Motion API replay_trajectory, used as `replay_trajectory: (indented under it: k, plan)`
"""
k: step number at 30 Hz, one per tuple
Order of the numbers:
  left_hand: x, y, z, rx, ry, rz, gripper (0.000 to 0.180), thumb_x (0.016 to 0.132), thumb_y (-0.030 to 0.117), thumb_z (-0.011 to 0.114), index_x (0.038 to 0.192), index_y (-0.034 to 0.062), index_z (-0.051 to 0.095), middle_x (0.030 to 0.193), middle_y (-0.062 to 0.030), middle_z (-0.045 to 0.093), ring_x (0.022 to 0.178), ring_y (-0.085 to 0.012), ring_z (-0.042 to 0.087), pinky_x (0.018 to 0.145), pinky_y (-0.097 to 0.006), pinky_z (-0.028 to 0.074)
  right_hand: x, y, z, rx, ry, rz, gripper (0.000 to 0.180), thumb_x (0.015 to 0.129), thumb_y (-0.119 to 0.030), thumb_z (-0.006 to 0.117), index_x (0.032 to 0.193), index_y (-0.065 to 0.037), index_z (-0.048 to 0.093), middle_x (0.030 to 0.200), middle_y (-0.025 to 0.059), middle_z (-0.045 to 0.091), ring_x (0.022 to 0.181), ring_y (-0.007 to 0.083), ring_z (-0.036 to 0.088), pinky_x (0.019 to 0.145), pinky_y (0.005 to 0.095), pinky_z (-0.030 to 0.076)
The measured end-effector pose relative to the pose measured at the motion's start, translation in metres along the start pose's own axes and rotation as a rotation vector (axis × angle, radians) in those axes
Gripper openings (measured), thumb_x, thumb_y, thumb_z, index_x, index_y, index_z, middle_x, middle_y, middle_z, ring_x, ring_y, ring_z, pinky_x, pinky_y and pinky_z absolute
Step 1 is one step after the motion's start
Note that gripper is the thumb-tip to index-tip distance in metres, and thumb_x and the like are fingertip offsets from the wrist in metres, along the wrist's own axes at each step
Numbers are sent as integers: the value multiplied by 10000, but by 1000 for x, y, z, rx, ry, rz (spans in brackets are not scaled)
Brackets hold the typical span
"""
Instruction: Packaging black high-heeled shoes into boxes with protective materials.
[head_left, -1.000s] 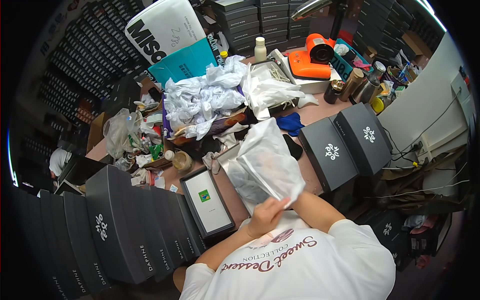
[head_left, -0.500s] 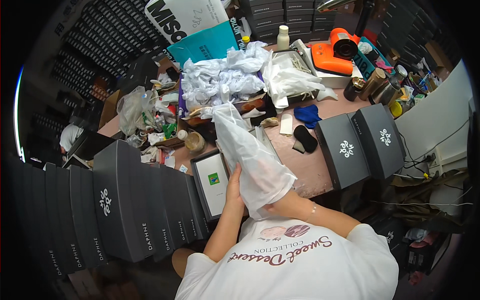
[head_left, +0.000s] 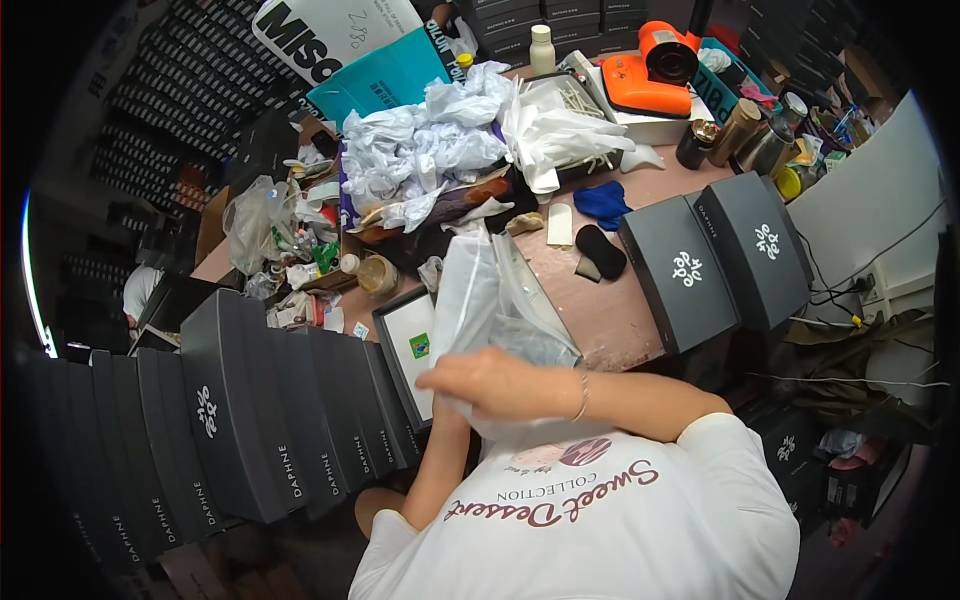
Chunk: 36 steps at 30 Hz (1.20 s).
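Since half a second ago, clear plastic bag pulled in nearer the chest, standing upright above the table edge. Right hand closed over its lower end; left hand hidden beneath, grip cannot tell. Open black box at nine o'clock of the bag, stacked black boxes beyond.

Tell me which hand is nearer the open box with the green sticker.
Left. The left hand, mostly hidden under the clear plastic bag, sits beside the open box; the right hand lies farther right, across the bag.
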<state>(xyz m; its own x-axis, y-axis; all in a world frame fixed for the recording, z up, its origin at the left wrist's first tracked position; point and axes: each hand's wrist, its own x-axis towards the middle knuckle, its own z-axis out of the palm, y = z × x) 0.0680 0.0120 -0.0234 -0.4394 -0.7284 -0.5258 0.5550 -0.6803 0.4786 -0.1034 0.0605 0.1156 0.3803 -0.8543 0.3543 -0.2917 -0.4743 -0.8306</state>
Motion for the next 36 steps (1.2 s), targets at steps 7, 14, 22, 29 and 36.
replay_trajectory:
  k: [7,14,22,29,36]
  plan:
    - [-47,62,-17,396,19,324,642,655,-72,629,1277,29,510,1167,-93,607,1062,-211,603,982,-357,457,-82,76,26,933,-615,330,331,899,-160,592,1199,-23,572,1283,106,550,1119,215,567,973,335,431]
    - [3,65,88,1145,-354,131,794,682,-44,684,1414,42,391,1121,-81,612,1059,-172,581,926,-275,446,-102,133,0,1434,170,789,659,856,-416,667,1366,-92,401,1288,118,533,1141,230,561,985,385,451]
    - [86,-73,112,1574,-502,817,596,881,161,565,1407,-6,341,1449,-250,328,1399,-335,260,1137,-503,165,-165,140,-73,1126,648,825,616,793,-197,681,1324,-8,434,1176,124,606,1043,255,625,912,363,507]
    - [131,-35,61,2904,-773,236,460,845,171,540,1296,79,535,1433,-119,418,1383,-303,304,1090,-652,130,-116,134,-99,676,306,865,719,775,-172,708,1380,21,371,1247,82,549,1132,178,518,980,312,413]
    - [104,-67,8,2756,-870,400,545,874,275,495,1387,98,453,1456,-83,413,1397,-271,290,1126,-545,171,-30,211,-44,311,140,761,692,775,-182,689,1362,5,374,1219,115,560,1098,204,537,958,328,425]
